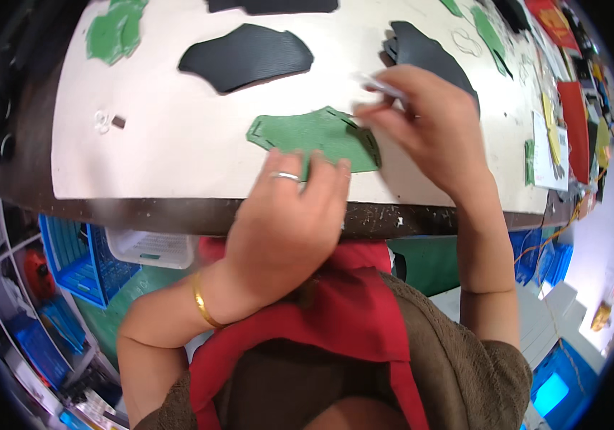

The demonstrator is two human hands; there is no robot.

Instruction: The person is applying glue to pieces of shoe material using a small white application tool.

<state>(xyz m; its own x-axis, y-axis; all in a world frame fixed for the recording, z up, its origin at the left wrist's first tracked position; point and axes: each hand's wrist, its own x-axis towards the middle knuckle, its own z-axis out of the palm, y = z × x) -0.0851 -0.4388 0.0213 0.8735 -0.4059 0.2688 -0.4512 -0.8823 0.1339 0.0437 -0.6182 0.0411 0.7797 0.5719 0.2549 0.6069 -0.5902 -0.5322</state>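
A green leather-like piece [310, 132] with dark lines along its edges lies flat on the white board near its front edge. My left hand [289, 208] rests its outstretched fingertips on the piece's near side, gripping nothing. Up and to the right, my right hand [429, 118] pinches a slim silver-white pen [386, 87], raised just above the piece's right end. Motion smears the pen's tip, so I cannot tell whether it touches anything. Behind the green piece lies a black textured piece [246, 57]. More black pieces [432, 61] are stacked beyond my right hand.
The white board [142, 168] covers a dark table. Green pieces [115, 32] lie at its far left; a small brown scrap [118, 122] sits nearer. Papers [549, 150] and a red sheet [574, 129] crowd the right. Below the edge stand a blue crate [81, 258] and a white basket [153, 247].
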